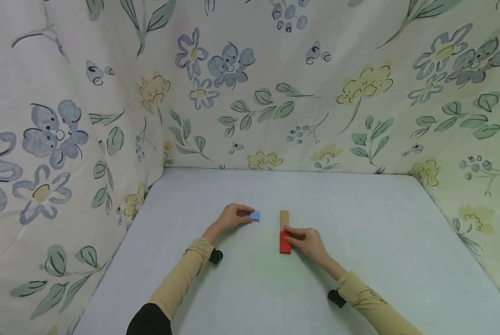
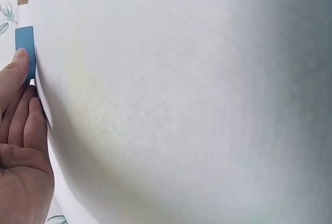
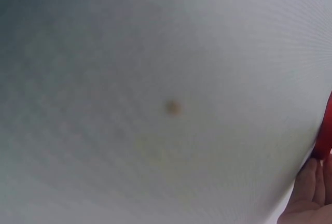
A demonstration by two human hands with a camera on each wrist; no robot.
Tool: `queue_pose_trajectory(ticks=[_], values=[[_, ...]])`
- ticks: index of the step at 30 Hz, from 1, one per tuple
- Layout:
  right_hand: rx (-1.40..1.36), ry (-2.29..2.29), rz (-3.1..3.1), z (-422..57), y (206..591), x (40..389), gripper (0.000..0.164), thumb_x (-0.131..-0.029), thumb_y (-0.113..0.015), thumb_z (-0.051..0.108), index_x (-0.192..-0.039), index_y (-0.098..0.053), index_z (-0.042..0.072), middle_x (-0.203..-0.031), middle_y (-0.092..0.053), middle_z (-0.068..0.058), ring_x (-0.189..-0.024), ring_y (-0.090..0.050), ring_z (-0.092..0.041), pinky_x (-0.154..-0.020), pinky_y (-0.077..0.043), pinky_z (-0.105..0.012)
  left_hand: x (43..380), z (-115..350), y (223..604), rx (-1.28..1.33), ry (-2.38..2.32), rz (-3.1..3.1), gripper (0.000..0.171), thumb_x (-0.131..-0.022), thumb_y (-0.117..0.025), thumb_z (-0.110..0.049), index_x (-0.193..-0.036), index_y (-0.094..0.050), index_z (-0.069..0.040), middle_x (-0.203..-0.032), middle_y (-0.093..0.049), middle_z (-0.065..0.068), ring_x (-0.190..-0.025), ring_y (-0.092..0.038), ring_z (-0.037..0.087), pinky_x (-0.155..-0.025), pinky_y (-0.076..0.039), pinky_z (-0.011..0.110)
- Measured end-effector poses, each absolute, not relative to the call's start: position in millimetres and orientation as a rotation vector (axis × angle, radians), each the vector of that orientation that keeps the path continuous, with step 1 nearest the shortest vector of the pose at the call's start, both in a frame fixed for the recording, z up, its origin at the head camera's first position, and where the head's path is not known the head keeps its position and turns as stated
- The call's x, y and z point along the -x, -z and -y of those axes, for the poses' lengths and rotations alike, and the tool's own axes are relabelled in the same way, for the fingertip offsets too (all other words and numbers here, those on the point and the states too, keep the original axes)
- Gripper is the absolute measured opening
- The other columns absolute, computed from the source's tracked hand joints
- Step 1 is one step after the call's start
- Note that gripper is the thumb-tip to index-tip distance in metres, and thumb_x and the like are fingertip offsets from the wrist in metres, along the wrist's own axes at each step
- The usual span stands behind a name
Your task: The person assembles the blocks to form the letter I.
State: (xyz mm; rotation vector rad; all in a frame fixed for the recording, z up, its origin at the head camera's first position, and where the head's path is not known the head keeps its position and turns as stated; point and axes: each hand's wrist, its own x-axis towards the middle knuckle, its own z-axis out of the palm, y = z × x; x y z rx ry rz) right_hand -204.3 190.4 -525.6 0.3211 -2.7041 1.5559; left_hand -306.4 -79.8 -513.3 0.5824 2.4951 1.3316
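In the head view a small blue block (image 1: 255,216) is pinched at its left side by the left hand (image 1: 232,217). The left wrist view shows the thumb of that hand (image 2: 23,146) against the blue block (image 2: 25,40). To the right, a red block (image 1: 285,246) lies lengthwise on the table, its long side gripped by the right hand (image 1: 308,242). Its far end meets a tan wooden block (image 1: 284,218) in one line. Only part of the red block (image 3: 325,136) and of the right hand (image 3: 308,198) shows at the edge of the right wrist view.
Both hands work over a white table (image 1: 384,232). A floral curtain (image 1: 317,111) hangs behind it and along the sides. Black wrist cameras, left (image 1: 216,256) and right (image 1: 336,298), sit under the sleeves.
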Motion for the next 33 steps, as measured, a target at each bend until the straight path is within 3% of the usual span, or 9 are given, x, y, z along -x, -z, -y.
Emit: queue_pose_trajectory(ticks=[33], values=[[-0.336, -1.55, 2.699, -190.7, 525.8, 202.7, 0.036, -0.083, -0.072, 0.012, -0.118, -0.067, 0.006, -0.118, -0.067, -0.009, -0.112, -0.063, -0.025, -0.087, -0.055, -0.029, 302.8, 78.4, 516.7, -0.597, -1.328, -2.537, 0.032, -0.084, -0.071, -0.007, -0.116, -0.068, -0.006, -0.122, -0.065, 0.011, -0.118, -0.059, 0.022, -0.099, -0.05, 0.032]])
